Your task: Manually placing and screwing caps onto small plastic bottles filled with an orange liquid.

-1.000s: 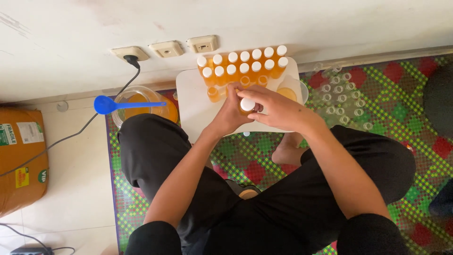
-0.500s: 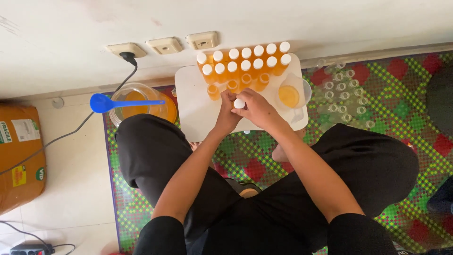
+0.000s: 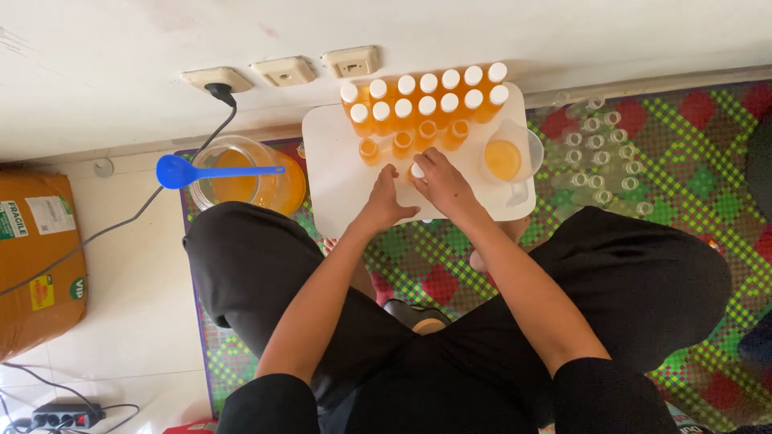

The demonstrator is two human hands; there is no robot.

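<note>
I sit cross-legged in front of a white board [image 3: 338, 181] on the floor. My right hand [image 3: 441, 183] grips a small orange-filled bottle with a white cap [image 3: 417, 170] that stands on the board. My left hand [image 3: 384, 199] rests flat on the board just left of that bottle, fingers stretched out. Beyond the hands stand three uncapped orange bottles [image 3: 402, 145]. Behind them are two rows of capped bottles [image 3: 428, 95] along the board's far edge.
A clear measuring jug of orange liquid [image 3: 505, 157] stands on the board's right. On the left, a glass bowl of orange liquid [image 3: 245, 173] carries a blue ladle [image 3: 181, 171]. Several empty small bottles [image 3: 603, 161] lie on the patterned mat [image 3: 691, 153]. A cardboard box [image 3: 36, 257] and a cable [image 3: 137, 213] are at far left.
Both hands moved forward from over the board's near edge and lowered the capped bottle onto the board. My left hand came off the bottle and now lies beside it.
</note>
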